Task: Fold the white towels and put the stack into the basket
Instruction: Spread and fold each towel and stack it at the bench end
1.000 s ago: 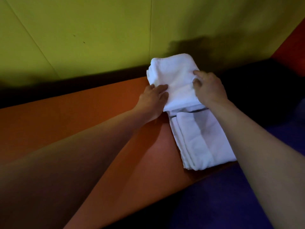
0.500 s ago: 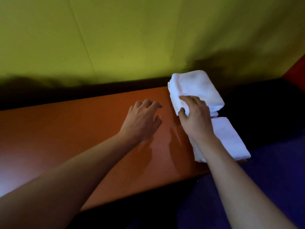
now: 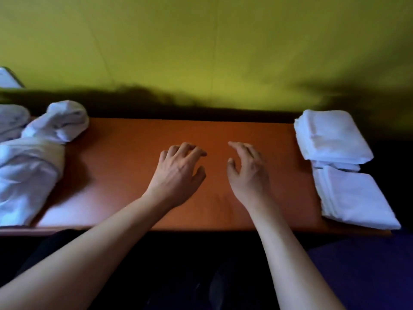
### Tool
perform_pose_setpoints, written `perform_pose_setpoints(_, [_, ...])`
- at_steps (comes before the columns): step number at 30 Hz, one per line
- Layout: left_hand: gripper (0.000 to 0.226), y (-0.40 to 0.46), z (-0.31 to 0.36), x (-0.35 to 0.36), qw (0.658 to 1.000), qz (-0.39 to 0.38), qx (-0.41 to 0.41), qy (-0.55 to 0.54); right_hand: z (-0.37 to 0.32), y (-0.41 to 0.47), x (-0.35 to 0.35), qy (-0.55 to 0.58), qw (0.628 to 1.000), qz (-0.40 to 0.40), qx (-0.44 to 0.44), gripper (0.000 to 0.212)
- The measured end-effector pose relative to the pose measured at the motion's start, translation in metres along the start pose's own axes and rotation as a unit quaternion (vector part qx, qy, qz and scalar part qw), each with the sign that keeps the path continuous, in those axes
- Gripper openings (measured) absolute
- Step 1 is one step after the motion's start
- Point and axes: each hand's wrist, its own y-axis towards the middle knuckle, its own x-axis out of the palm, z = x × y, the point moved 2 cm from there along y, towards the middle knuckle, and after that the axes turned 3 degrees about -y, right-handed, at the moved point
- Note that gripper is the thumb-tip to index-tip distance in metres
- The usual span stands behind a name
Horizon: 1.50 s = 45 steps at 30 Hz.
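Our left hand (image 3: 178, 173) and right hand (image 3: 248, 173) hovered mid-tabletop (image 3: 134, 157), fingers apart, empty; folded towels (image 3: 339, 162) lay right, unfolded towels (image 3: 35, 157) left.

Unfolded white towels (image 3: 29, 162) cut off by the left edge, pale object (image 3: 7, 78) at upper left mostly out of frame, both hands' fingertips (image 3: 196, 151) motion-blurred, forearms leaving the bottom edge

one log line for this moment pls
left hand: open, empty, over table | right hand: open, empty | folded towels: table right end | unfolded towels: table left end
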Motion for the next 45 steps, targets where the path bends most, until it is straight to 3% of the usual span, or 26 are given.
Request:
perform_pose_setpoints(15, [0.038,-0.121,-0.212,-0.069,0.974,0.062,-0.212,0.047,-0.195,-0.006,0.136,0.077,0.983,-0.135,-0.099,0.038])
perform_pose_setpoints(21, [0.038,-0.139,-0.284,-0.084,0.966,0.087,-0.227,0.082,-0.232,-0.007,0.181,0.074,0.974,-0.18,-0.118,0.039])
perform_pose_setpoints(25, [0.058,-0.14,-0.339,-0.098,0.931,0.138,-0.316,0.121,-0.245,-0.006,0.197,0.068,0.969,-0.203,-0.126,0.039])
perform_pose_setpoints(27, [0.069,-0.144,-0.368,-0.103,0.904,0.121,-0.392,0.12,-0.248,-0.004,0.2,0.066,0.968,-0.206,-0.132,0.039])
perform_pose_setpoints(29, [0.057,-0.148,-0.39,-0.101,0.885,0.094,-0.442,0.109,-0.249,-0.002,0.199,0.063,0.967,-0.208,-0.135,0.039])
perform_pose_setpoints(32, [0.022,-0.15,-0.402,-0.098,0.901,0.12,-0.414,0.054,-0.247,0.002,0.197,0.065,0.967,-0.207,-0.134,0.038])
perform_pose_setpoints(35, [0.026,-0.153,-0.394,-0.094,0.937,0.131,-0.321,0.031,-0.246,0.005,0.196,0.064,0.967,-0.215,-0.125,0.038])
perform_pose_setpoints(38, [0.017,-0.159,-0.373,-0.085,0.949,0.125,-0.289,-0.009,-0.255,0.002,0.198,0.062,0.964,-0.227,-0.125,0.04])
perform_pose_setpoints(42, [0.073,-0.167,-0.378,-0.075,0.946,0.092,-0.31,-0.02,-0.266,-0.005,0.201,0.067,0.958,-0.245,-0.131,0.042])
perform_pose_setpoints(45, [0.052,-0.164,-0.386,-0.078,0.941,0.118,-0.316,0.006,-0.266,-0.009,0.201,0.058,0.955,-0.261,-0.132,0.042])
